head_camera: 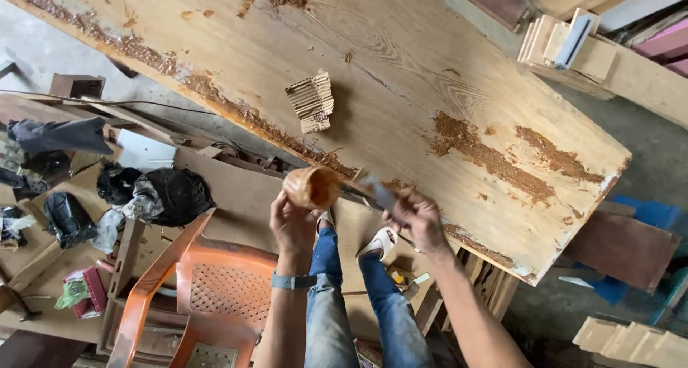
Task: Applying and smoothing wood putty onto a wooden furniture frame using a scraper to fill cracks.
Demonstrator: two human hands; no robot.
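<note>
Plywood: large board lies flat, crossing the view; brown glue patches and a glue line along its near edge.
Left hand: fingers curled up around a round tub, held at the board's near edge; tub mouth faces the camera, contents orange-brown.
Right hand: closed on a flat grey spreader, blade pointing toward the tub, just beside it.
Block: small ribbed wood block rests on the board, well apart from both hands.
Surroundings: orange chair at lower left; person's jeans and white sandals below the hands; cut boards stacked at upper right.
Risk, spill: tub appears tilted; further tilt could drip glue onto the legs or floor.
Risk, grip: tub is held from below by the fingers only; a hard scrape with the spreader could knock it loose.
Risk, smear: loaded blade passing over the legs could drop glue on clothing.
</note>
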